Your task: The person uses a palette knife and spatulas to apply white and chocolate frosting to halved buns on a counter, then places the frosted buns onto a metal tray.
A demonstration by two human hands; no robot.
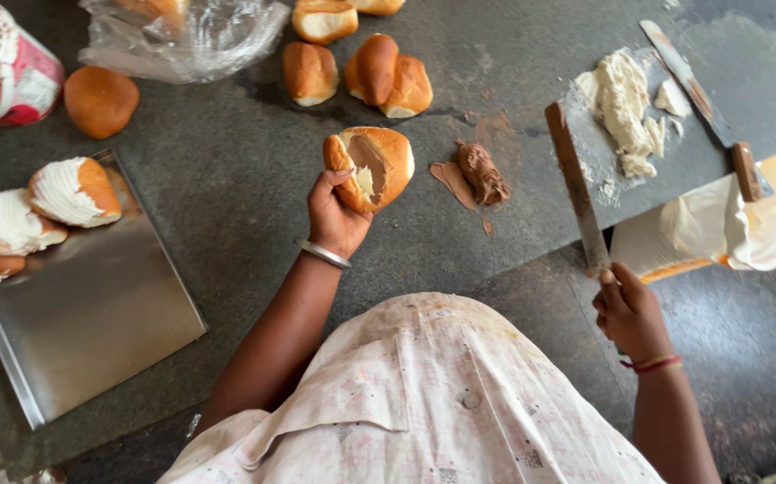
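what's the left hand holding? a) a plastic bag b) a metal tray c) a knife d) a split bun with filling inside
d: the left hand grips a split bun with brown and white filling showing in the cut, while the knife is in the right hand.

Three cream-filled buns [12, 220], two knives [576, 188], one tray [92, 314], one tub [3, 63].
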